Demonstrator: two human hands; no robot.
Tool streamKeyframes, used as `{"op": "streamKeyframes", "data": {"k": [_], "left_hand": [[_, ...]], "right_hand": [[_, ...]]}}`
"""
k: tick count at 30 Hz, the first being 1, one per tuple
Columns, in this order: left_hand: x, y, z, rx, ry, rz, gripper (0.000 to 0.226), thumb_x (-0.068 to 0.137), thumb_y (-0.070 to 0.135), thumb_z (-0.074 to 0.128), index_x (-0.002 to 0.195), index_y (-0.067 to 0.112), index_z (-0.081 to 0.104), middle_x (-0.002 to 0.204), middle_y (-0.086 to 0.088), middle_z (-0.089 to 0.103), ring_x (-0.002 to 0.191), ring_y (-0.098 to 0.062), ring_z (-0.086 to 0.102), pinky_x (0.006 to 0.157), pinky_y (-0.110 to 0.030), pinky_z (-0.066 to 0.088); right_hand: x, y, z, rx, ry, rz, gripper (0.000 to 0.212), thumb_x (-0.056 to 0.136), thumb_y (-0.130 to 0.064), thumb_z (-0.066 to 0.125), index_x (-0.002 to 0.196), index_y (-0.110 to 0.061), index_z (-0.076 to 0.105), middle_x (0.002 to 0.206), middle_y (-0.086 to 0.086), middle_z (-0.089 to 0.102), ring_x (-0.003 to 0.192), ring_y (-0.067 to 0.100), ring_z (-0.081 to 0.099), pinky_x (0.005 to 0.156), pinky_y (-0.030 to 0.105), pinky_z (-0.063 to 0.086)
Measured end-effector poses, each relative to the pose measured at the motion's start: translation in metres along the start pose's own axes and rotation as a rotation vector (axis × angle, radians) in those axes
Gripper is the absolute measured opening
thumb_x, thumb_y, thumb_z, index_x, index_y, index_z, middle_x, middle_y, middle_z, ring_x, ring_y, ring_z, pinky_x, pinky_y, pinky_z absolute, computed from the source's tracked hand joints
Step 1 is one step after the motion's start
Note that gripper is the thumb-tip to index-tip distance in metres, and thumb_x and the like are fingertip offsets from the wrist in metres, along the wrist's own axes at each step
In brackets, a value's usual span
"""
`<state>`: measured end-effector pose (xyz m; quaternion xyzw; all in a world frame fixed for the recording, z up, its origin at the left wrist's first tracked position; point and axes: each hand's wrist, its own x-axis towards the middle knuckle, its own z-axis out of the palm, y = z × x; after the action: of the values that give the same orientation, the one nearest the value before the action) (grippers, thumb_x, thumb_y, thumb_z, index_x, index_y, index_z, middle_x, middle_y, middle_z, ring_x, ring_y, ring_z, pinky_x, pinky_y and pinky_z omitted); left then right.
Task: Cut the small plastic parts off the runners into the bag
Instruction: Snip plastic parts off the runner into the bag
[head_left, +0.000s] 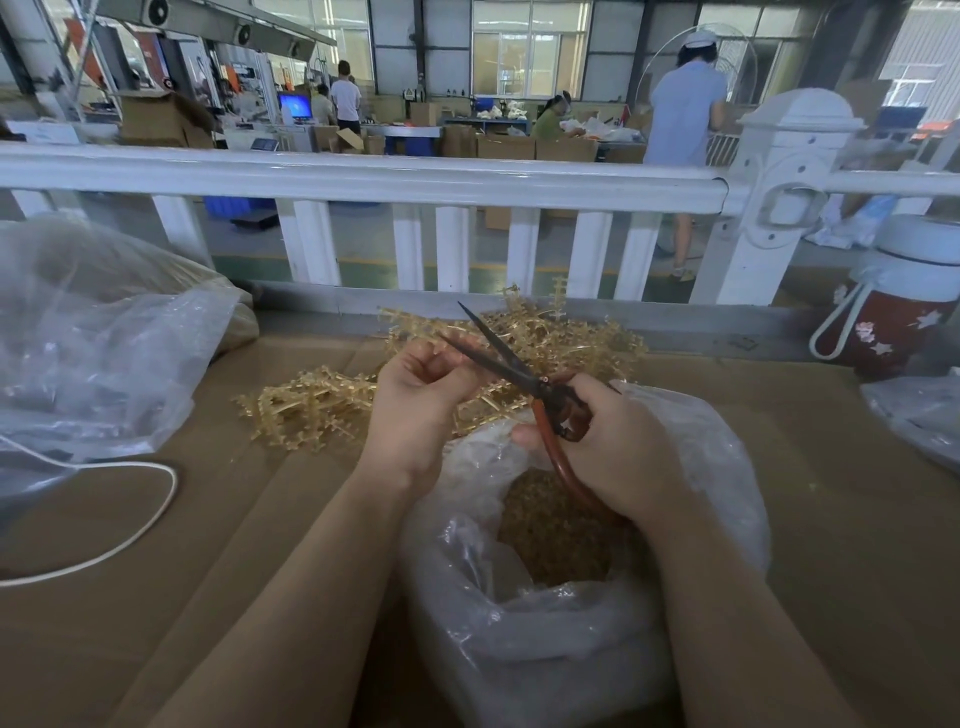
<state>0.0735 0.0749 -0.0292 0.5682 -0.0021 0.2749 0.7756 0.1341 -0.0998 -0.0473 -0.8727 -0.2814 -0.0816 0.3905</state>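
Holding the amber translucent plastic runner (470, 347) pinched in your left hand (415, 400) right over the clear plastic bag (571, 613) means cut parts should drop in. Your right hand (618, 441) grips the red-handled scissors (524, 379), blades apart at the runner. Spare runners (311, 405) lie toward the far tabletop edge.

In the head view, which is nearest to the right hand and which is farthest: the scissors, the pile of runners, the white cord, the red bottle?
From the right hand:
1. Scissors: held in it.
2. Pile of runners: just beyond, to the left.
3. Red bottle: far right, by the railing.
4. White cord: far left on the cardboard.
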Motion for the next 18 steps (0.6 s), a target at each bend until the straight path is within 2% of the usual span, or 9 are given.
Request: {"op": "streamKeyframes", "data": {"k": [3, 5, 8, 12, 14, 15, 18], "left_hand": [[-0.0005, 0.0021, -0.0012, 0.011, 0.011, 0.019, 0.017, 0.074, -0.009, 0.068, 0.086, 0.003, 0.068, 0.082, -0.017, 0.063, 0.082, -0.028, 0.060, 0.089, -0.040, 0.053], [-0.0003, 0.0020, -0.0020, 0.036, 0.021, 0.031, 0.021, 0.078, -0.014, 0.067, 0.083, 0.006, 0.069, 0.074, -0.013, 0.059, 0.075, -0.024, 0.057, 0.086, -0.038, 0.054], [0.0004, 0.0026, -0.0023, 0.072, 0.033, 0.050, 0.022, 0.081, -0.016, 0.065, 0.083, 0.006, 0.068, 0.060, -0.001, 0.052, 0.054, -0.007, 0.048, 0.066, -0.022, 0.051], [-0.0013, 0.0054, -0.0025, 0.075, 0.014, 0.047, 0.018, 0.082, -0.012, 0.067, 0.079, 0.005, 0.066, 0.057, 0.005, 0.058, 0.047, -0.002, 0.049, 0.050, -0.012, 0.043], [-0.0007, 0.0050, -0.0026, 0.060, 0.029, 0.043, 0.014, 0.082, -0.012, 0.068, 0.078, 0.001, 0.063, 0.059, 0.002, 0.055, 0.049, -0.003, 0.049, 0.049, -0.012, 0.042], [-0.0003, 0.0044, -0.0026, 0.045, 0.030, 0.049, 0.010, 0.082, -0.012, 0.068, 0.083, -0.003, 0.063, 0.061, -0.001, 0.051, 0.051, -0.005, 0.048, 0.052, -0.013, 0.043], [0.0008, 0.0026, -0.0040, 0.012, 0.024, 0.053, 0.017, 0.082, -0.012, 0.067, 0.098, -0.011, 0.062, 0.067, -0.008, 0.045, 0.053, -0.007, 0.048, 0.054, -0.015, 0.044]], "right_hand": [[-0.0003, -0.0018, -0.0009, -0.040, 0.016, -0.020, 0.061, 0.058, -0.093, 0.054, 0.096, -0.046, 0.057, 0.084, -0.028, 0.061, 0.081, -0.010, 0.055, 0.062, 0.014, 0.037], [-0.0001, -0.0027, -0.0015, -0.079, 0.029, -0.031, 0.063, 0.058, -0.093, 0.052, 0.096, -0.044, 0.058, 0.083, -0.028, 0.060, 0.079, -0.010, 0.053, 0.061, 0.012, 0.035], [0.0000, -0.0023, -0.0021, -0.117, 0.037, -0.037, 0.062, 0.061, -0.092, 0.053, 0.099, -0.043, 0.060, 0.082, -0.029, 0.060, 0.077, -0.011, 0.053, 0.060, 0.012, 0.034], [0.0000, -0.0009, -0.0024, -0.144, 0.048, -0.033, 0.059, 0.065, -0.090, 0.058, 0.099, -0.042, 0.063, 0.079, -0.029, 0.060, 0.075, -0.011, 0.053, 0.059, 0.011, 0.033], [0.0001, -0.0011, -0.0023, -0.147, 0.053, -0.032, 0.060, 0.065, -0.090, 0.059, 0.099, -0.041, 0.064, 0.078, -0.028, 0.060, 0.074, -0.011, 0.053, 0.060, 0.011, 0.034], [0.0000, -0.0011, -0.0023, -0.147, 0.055, -0.031, 0.060, 0.065, -0.090, 0.059, 0.099, -0.041, 0.064, 0.078, -0.028, 0.060, 0.074, -0.011, 0.053, 0.059, 0.011, 0.034], [0.0004, -0.0011, -0.0021, -0.140, 0.051, -0.023, 0.059, 0.064, -0.091, 0.058, 0.098, -0.043, 0.061, 0.078, -0.028, 0.060, 0.074, -0.011, 0.052, 0.060, 0.012, 0.034]]}}
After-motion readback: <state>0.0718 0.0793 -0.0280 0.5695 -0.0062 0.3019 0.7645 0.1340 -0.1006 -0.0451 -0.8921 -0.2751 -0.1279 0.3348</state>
